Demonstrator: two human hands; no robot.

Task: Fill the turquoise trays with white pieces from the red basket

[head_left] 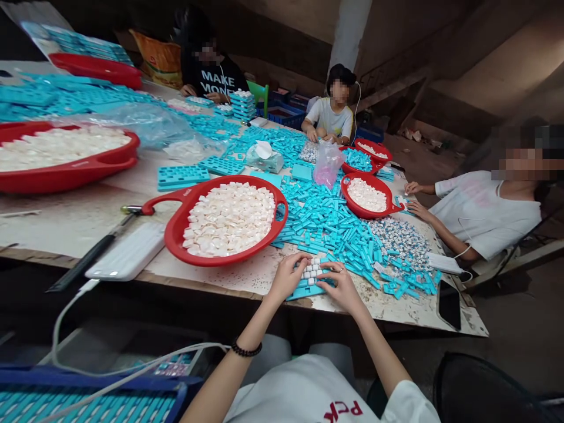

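Observation:
A turquoise plastic tray (308, 282) with small white tiles set in its cells lies at the table's near edge. My left hand (288, 276) rests on its left side with fingers curled onto the tiles. My right hand (341, 283) presses on its right side, fingers bent over the tray. A red heart-shaped basin (176, 226) full of white tiles stands just left of my hands. A heap of loose turquoise pieces (335, 226) spreads right behind the tray.
Three other people sit round the table, at the far side and the right. More red basins (388, 202) of white tiles, stacked turquoise trays (183, 176), a white power bank (127, 252) with cable, a phone (449, 302) and plastic bags lie about.

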